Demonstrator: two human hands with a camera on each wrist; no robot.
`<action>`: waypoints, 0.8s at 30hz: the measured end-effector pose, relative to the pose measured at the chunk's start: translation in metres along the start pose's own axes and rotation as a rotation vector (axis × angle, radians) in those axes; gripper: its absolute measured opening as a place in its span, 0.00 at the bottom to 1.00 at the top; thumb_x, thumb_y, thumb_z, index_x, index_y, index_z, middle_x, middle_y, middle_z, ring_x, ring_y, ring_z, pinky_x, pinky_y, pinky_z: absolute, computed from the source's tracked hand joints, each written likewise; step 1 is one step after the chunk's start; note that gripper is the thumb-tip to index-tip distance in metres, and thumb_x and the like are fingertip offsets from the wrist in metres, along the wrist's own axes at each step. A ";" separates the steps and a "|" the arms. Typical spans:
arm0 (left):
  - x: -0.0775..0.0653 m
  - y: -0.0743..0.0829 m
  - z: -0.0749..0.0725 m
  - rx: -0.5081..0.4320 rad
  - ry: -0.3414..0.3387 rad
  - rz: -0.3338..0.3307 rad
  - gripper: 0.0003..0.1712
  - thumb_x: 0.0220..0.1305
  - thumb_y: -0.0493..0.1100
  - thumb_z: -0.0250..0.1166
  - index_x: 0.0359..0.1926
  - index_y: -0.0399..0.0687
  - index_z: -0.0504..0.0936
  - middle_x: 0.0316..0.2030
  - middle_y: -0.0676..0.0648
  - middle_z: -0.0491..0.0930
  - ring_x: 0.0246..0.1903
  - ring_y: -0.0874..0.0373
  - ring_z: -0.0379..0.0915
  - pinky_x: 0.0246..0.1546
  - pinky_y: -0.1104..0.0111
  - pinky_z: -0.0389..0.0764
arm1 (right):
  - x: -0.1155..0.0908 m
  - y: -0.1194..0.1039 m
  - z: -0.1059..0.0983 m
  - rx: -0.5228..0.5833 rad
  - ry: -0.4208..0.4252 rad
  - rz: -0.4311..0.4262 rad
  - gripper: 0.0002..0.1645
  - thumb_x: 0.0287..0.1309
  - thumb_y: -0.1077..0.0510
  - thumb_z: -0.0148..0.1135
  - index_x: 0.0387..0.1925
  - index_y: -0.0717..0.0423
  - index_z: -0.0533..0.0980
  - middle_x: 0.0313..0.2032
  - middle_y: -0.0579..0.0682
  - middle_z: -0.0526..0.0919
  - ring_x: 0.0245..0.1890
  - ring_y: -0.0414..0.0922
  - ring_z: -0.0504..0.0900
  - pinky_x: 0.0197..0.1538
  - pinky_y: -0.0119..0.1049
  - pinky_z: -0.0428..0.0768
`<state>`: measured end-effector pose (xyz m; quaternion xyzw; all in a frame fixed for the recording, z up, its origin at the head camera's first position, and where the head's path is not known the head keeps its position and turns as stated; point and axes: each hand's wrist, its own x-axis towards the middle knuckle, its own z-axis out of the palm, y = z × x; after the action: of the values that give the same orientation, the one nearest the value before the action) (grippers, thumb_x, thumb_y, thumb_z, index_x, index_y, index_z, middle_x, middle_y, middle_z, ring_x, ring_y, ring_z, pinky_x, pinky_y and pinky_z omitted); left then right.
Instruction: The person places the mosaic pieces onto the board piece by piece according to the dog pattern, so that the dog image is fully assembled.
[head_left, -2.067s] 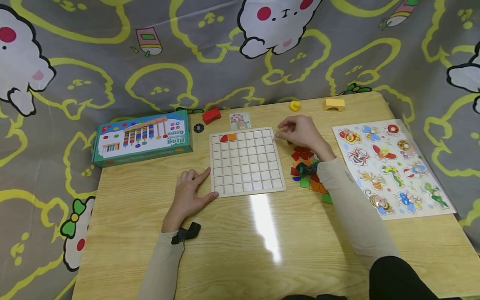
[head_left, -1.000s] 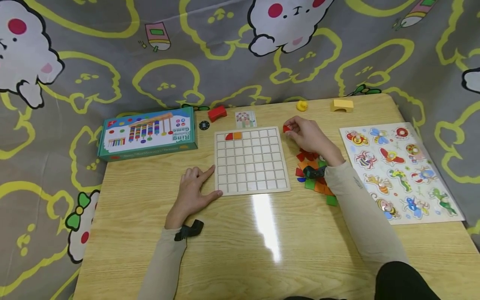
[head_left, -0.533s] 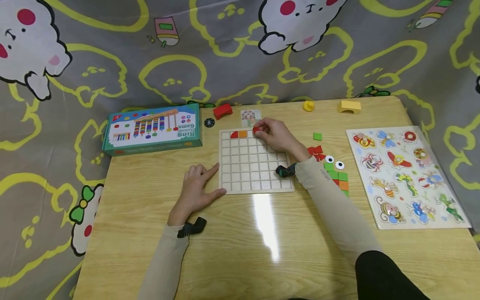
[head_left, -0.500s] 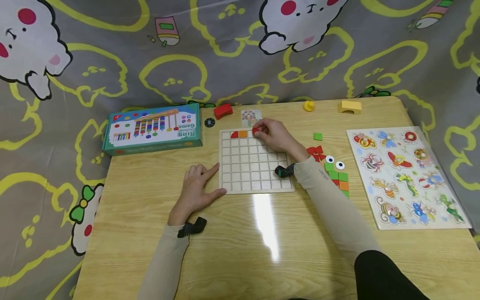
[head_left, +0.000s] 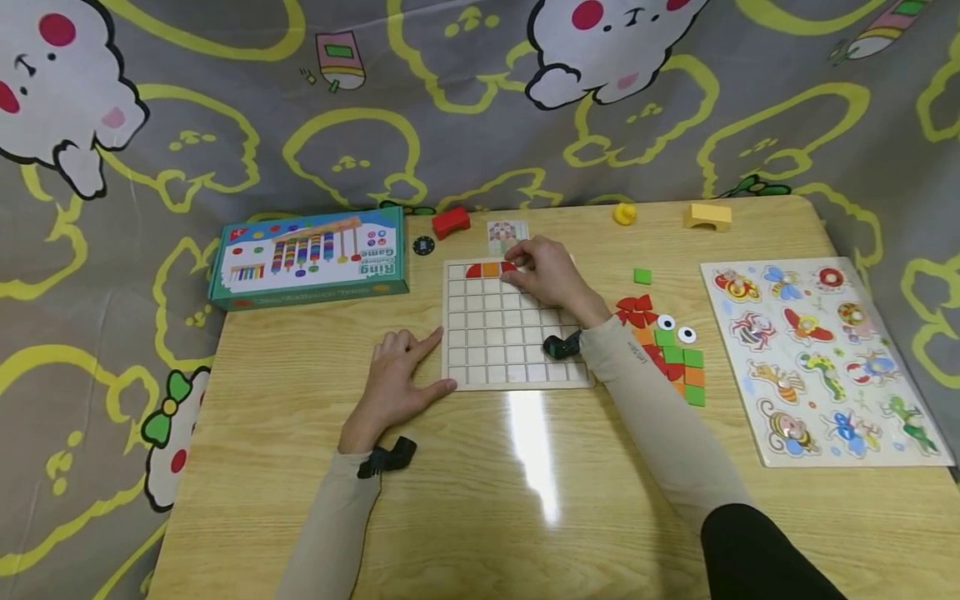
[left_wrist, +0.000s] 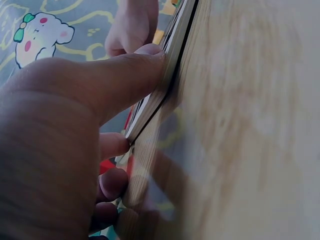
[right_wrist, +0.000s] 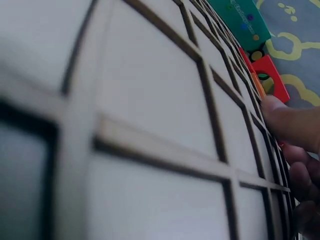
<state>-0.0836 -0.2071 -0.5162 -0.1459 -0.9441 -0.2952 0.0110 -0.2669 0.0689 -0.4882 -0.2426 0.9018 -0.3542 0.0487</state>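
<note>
A pale wooden grid board (head_left: 491, 337) lies mid-table. In its top row sit a red quarter-circle tile (head_left: 474, 271) and, beside it, an orange square tile (head_left: 491, 269). My right hand (head_left: 551, 273) reaches over the board's upper right, thumb and index finger at either side of another red tile (head_left: 507, 267) in the cell right of the orange one. The fingers partly cover that tile. My left hand (head_left: 397, 375) rests on the table, its spread thumb and index finger touching the board's left edge and lower-left corner; the left wrist view shows the thumb (left_wrist: 135, 70) against the rim.
Red, green and orange tiles (head_left: 693, 358) lie right of the board, partly under my right forearm; a green tile (head_left: 642, 276) lies apart. Behind are a picture card (head_left: 504, 236), red block (head_left: 451, 222), game box (head_left: 311, 254), duck (head_left: 625, 214) and yellow arch block (head_left: 707, 217). An insect puzzle (head_left: 817, 358) lies far right.
My right hand has carried a red tile from right of the board leftward to the top row, and the tile now lies lower, in line with the orange one. The left hand stays at the board's edge.
</note>
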 end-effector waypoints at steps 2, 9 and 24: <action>0.001 0.001 0.000 0.000 0.000 0.005 0.49 0.54 0.70 0.68 0.73 0.59 0.66 0.37 0.52 0.65 0.36 0.55 0.53 0.41 0.63 0.53 | -0.002 0.000 -0.002 0.023 -0.006 0.019 0.20 0.55 0.50 0.73 0.47 0.55 0.82 0.38 0.50 0.82 0.37 0.45 0.79 0.45 0.40 0.75; 0.001 0.002 0.000 0.001 -0.005 0.000 0.49 0.54 0.69 0.68 0.73 0.58 0.66 0.38 0.52 0.65 0.36 0.55 0.53 0.41 0.63 0.52 | -0.004 0.001 -0.005 0.064 -0.022 0.027 0.12 0.59 0.55 0.68 0.43 0.55 0.83 0.35 0.49 0.84 0.33 0.43 0.80 0.40 0.38 0.76; -0.002 0.004 0.001 0.012 0.018 0.008 0.48 0.54 0.69 0.69 0.72 0.57 0.67 0.37 0.52 0.65 0.36 0.55 0.53 0.41 0.62 0.53 | -0.032 0.012 -0.049 0.018 0.053 0.020 0.14 0.58 0.55 0.70 0.44 0.58 0.82 0.36 0.51 0.83 0.36 0.45 0.79 0.42 0.39 0.75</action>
<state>-0.0806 -0.2034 -0.5151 -0.1472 -0.9452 -0.2907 0.0214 -0.2562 0.1215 -0.4627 -0.2236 0.9019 -0.3682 0.0308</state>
